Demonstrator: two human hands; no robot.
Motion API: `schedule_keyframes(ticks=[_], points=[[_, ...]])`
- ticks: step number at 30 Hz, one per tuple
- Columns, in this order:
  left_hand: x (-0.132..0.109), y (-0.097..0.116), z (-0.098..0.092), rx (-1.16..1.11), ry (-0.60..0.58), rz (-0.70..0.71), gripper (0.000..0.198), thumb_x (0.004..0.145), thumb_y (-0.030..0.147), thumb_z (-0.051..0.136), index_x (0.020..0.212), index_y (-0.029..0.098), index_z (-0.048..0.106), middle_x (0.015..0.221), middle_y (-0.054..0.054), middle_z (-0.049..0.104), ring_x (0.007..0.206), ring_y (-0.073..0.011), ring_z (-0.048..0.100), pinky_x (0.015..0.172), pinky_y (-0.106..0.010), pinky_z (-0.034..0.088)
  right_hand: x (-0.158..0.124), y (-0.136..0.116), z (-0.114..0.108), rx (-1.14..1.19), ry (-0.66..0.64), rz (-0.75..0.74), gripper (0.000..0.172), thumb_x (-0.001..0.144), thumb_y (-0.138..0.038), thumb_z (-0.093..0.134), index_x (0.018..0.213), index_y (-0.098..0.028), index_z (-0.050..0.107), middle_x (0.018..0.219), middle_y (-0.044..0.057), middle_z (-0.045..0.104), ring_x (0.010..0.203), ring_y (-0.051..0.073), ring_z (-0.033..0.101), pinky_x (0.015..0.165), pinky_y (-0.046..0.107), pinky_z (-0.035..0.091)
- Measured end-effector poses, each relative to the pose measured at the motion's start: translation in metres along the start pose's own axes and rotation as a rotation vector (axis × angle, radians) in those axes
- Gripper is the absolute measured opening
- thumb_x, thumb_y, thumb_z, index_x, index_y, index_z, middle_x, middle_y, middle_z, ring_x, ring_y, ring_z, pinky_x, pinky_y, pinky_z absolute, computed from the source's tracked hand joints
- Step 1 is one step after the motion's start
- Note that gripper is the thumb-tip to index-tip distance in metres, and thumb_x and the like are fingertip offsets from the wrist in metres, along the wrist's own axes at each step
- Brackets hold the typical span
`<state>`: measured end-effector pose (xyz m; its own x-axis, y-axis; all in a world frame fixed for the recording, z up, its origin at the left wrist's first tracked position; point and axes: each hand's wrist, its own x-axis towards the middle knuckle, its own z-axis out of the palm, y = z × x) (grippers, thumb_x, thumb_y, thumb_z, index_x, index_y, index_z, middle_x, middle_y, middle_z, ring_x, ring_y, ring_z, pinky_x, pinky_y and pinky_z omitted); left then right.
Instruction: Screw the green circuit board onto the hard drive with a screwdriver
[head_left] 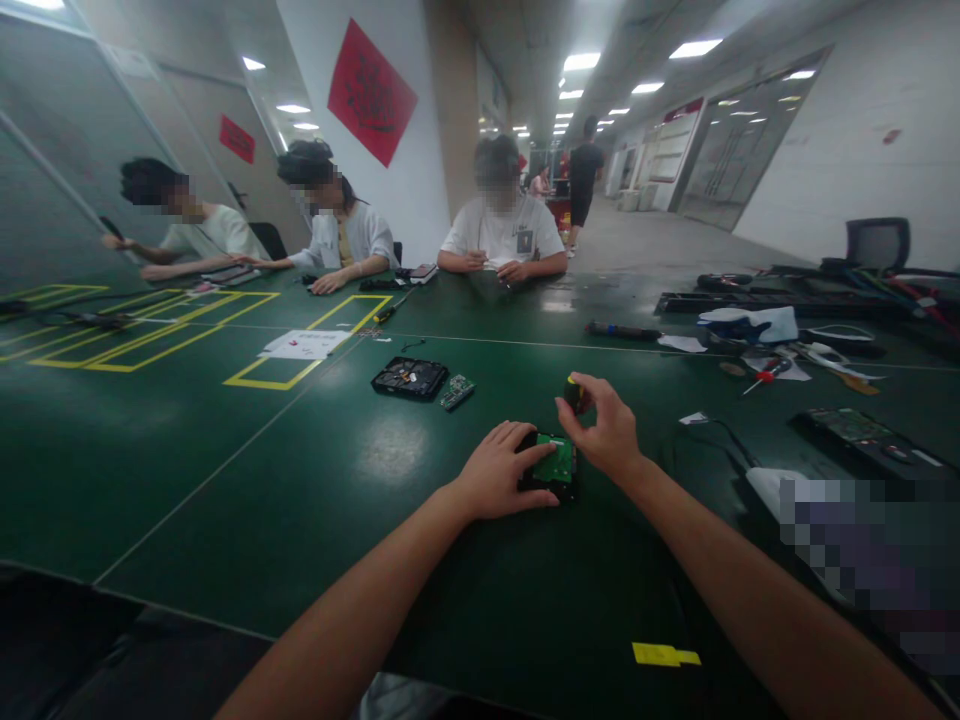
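Note:
A black hard drive with a green circuit board (pixel 556 458) lies on the green table in front of me. My left hand (pixel 504 470) rests across its left side, fingers spread over the drive and touching it. Above the drive's upper right corner, my right hand (pixel 606 425) pinches the dark, yellow-capped handle of a screwdriver (pixel 574 392). The screwdriver's shaft and tip are too dim to make out. Farther off to the left sit an opened hard drive (pixel 409 378) and a loose circuit board (pixel 457 392).
Another hard drive (pixel 862 440) lies at right, near a white bag (pixel 795 510). Cables, a red screwdriver (pixel 763 377) and white gloves (pixel 750 325) crowd the back right. A yellow tag (pixel 664 655) lies near me. Several people sit across the green table (pixel 300 500).

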<state>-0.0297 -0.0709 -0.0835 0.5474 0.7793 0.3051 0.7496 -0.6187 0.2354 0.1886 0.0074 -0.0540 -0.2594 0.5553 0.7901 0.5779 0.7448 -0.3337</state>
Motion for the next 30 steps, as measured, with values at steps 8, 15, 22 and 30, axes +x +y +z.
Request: schedule_keyframes(ticks=[8,15,22,30], points=[[0.003,-0.002,-0.001,-0.009,-0.005,0.021,0.083,0.089,0.079,0.067,0.154,0.029,0.055,0.155,-0.014,0.049,0.142,-0.0370,0.049,0.123,-0.058,0.037,0.008,0.000,-0.012,0.002,0.097,-0.050,0.031,0.101,-0.035,0.060,0.131,-0.026,0.059,0.111,0.009,0.067,0.092,0.023,0.068,0.083,0.041,0.060],[0.002,-0.003,0.001,-0.011,0.015,0.033,0.082,0.089,0.076,0.070,0.154,0.030,0.055,0.154,-0.014,0.051,0.140,-0.0373,0.050,0.121,-0.057,0.038,0.026,-0.020,-0.028,-0.059,0.138,-0.074,0.011,0.102,-0.034,0.061,0.103,-0.025,0.068,0.106,0.010,0.066,0.099,0.024,0.067,0.087,0.039,0.057],[0.002,-0.004,0.002,-0.017,0.006,0.032,0.083,0.088,0.077,0.069,0.154,0.029,0.056,0.155,-0.015,0.050,0.141,-0.0388,0.048,0.119,-0.057,0.040,0.042,-0.039,-0.051,-0.220,-0.086,-0.012,0.019,0.103,-0.033,0.058,0.089,-0.021,0.064,0.092,0.008,0.070,0.082,0.022,0.064,0.079,0.035,0.049],[0.002,-0.005,0.003,-0.012,0.007,0.037,0.084,0.088,0.080,0.067,0.154,0.029,0.055,0.156,-0.015,0.050,0.142,-0.0379,0.048,0.120,-0.057,0.039,0.087,-0.042,-0.080,-0.240,-0.478,0.109,0.008,0.090,-0.019,0.068,0.096,-0.018,0.073,0.091,0.006,0.075,0.076,0.021,0.066,0.076,0.034,0.046]])
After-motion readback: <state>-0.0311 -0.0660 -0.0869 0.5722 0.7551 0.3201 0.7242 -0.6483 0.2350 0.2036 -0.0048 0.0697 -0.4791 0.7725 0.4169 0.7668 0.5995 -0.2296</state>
